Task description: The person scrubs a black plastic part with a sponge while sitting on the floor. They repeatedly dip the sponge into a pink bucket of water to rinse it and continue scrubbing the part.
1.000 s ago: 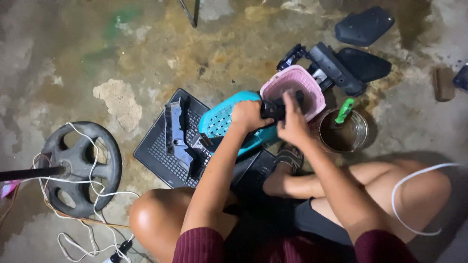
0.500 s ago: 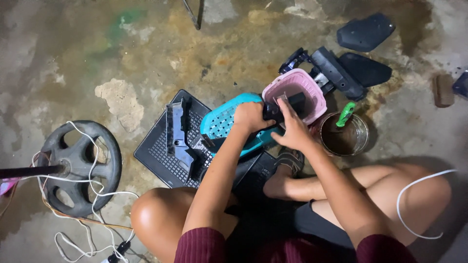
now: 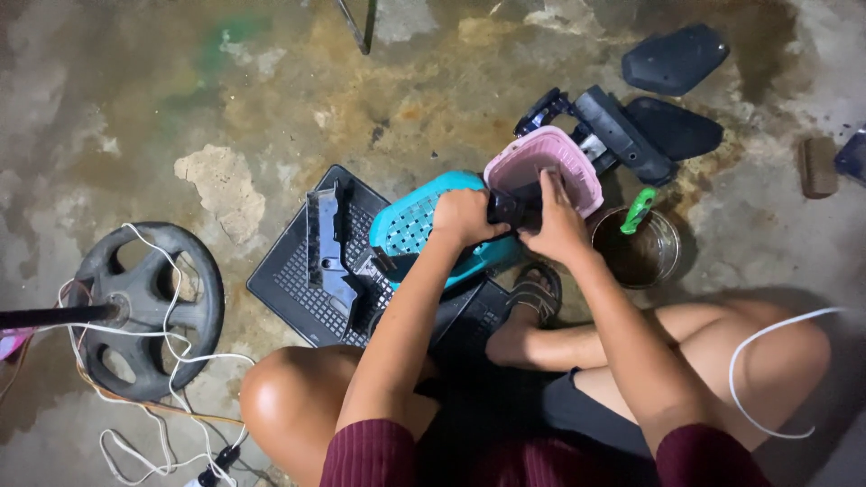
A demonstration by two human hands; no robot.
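While gripping the dark part at both ends, hold it low and close over the baskets, as now, just above the floor.

Left hand: closed in a fist round the part's near end, knuckles up, above the teal basket. Right hand: fingers curled over the far end, in front of the pink basket; cannot tell how the thumb sits. Hands nearly touching, with only a short stretch of the part showing between them.

Judging from that grip:
- Brace with the left and work with the right, rather than straining both against each other; probably steadier that way.
- Leave the wrists straight and the elbows in by the knees, so force goes along the part and not across it.
- Apply force slowly; likely hard plastic, so apt to snap or slip under a jerk.
- Mind the tin with the green-handled tool just beside the right wrist; easily knocked over by a slip.
- Watch the sandalled foot right below the hands.

Black grille under and left of the teal basket; more black pieces beyond the pink one. Round base and white cable well off to the left, out of the way.
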